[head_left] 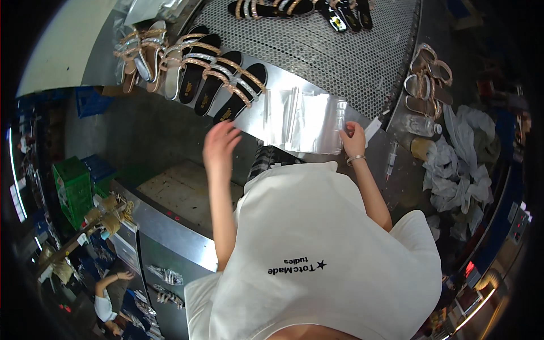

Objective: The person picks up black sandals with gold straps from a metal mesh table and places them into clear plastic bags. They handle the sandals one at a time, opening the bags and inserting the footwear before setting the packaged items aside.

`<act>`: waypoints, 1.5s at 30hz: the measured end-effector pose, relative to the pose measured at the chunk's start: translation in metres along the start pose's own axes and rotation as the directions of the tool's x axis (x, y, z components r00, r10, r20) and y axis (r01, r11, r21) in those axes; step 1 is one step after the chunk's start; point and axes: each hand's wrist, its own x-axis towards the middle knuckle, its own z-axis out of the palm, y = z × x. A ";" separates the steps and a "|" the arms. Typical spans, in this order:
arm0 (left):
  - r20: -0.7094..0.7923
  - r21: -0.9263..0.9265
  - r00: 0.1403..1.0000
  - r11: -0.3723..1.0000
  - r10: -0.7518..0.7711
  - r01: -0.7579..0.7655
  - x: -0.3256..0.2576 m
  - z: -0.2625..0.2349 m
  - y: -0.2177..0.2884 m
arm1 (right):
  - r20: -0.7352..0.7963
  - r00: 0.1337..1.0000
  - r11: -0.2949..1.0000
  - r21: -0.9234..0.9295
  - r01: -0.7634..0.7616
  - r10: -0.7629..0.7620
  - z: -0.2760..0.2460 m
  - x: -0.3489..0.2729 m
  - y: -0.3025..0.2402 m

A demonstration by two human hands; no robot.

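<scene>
My left hand (221, 140) is raised beside the front end of a black sandal (241, 93) with glittering straps, its fingers apart and slightly blurred. It holds nothing that I can see. More strappy sandals (195, 62) lie in a row to its left along the metal ledge. In front of me, clear plastic bags (306, 122) lie flat on that ledge. At their right edge, my right hand (354, 137) has its fingers curled, thumb and fingertips closed on the border of the plastic. A bracelet circles that wrist.
A perforated conveyor (317, 48) beyond the ledge carries more sandals (271, 8). To the right are further sandals (425, 82), a clear bottle (420, 126), a syringe (391, 158) and crumpled plastic (459, 164). A green crate (72, 190) stands left; another person (106, 300) works lower left.
</scene>
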 end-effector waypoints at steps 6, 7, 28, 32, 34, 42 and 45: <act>0.583 0.518 0.813 0.771 0.000 -0.372 0.037 0.126 -0.087 | -0.021 0.998 0.997 0.055 -0.063 0.064 -0.006 -0.014 0.000; 0.593 0.554 0.805 0.728 -0.003 -0.405 0.038 0.134 -0.097 | -0.043 0.997 0.996 0.061 -0.063 0.065 -0.006 -0.015 0.002; 0.524 0.724 0.846 0.473 0.095 -0.502 0.059 0.129 -0.161 | 0.048 0.999 0.969 0.247 -0.017 0.006 0.018 0.000 -0.020; 0.409 0.582 0.905 0.796 -0.115 -0.163 0.058 0.111 -0.141 | 0.189 0.979 0.872 0.490 -0.022 -0.081 0.027 0.012 -0.035; 0.414 0.450 0.885 0.893 -0.212 0.003 0.059 0.097 -0.134 | 0.304 0.941 0.842 0.537 -0.041 -0.148 0.035 0.019 -0.051; 0.356 0.079 0.880 0.948 -0.315 0.308 0.045 0.073 -0.096 | 0.450 0.836 0.875 0.479 0.072 -0.315 0.058 0.018 -0.110; 0.305 0.035 0.896 0.944 -0.322 0.327 0.040 0.068 -0.083 | 0.463 0.824 0.885 0.456 0.093 -0.325 0.062 0.015 -0.120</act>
